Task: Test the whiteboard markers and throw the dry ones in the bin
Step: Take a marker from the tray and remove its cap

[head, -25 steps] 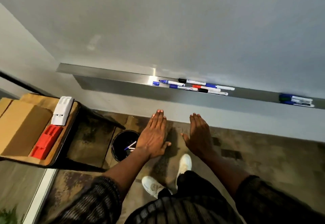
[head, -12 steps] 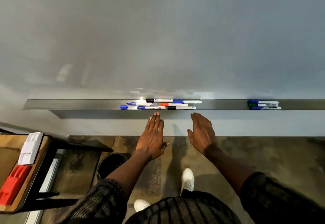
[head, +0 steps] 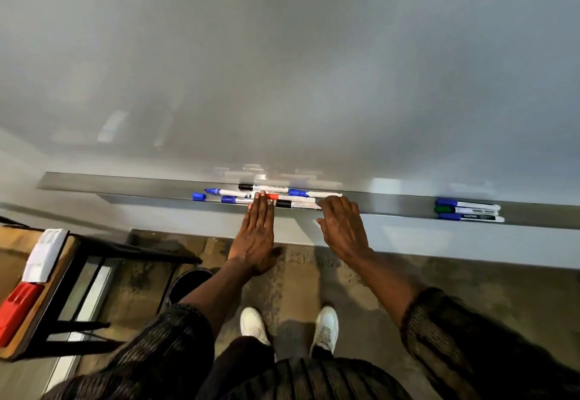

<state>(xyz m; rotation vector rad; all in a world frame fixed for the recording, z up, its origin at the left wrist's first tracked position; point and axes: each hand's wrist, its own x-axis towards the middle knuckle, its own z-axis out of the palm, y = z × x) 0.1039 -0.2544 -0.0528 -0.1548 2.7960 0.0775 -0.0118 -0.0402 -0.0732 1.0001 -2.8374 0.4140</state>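
Twice logged markers on the tray (head: pixel 125 183): main marker cluster (head: pixel 282 196) at the fingertips, second marker group (head: pixel 467 210) well right. Found left hand (head: pixel 255 236) flat, fingers straight, touching cluster; right hand (head: pixel 343 230) loosely curled, no grip visible. Judged picking step; next, pinch one and uncap. Bin (head: pixel 185 283) near left.

Hands (head: pixel 255 236) (head: pixel 343 230) forward, perhaps onto markers (head: pixel 292 196)

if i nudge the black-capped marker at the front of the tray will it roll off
Probably. The front black-capped marker has a round barrel and lies lengthwise along the front edge of the tray, so a nudge toward you could roll it off; I can't tell whether there is a lip. It looks like slim rigid plastic, likely light and stiff.
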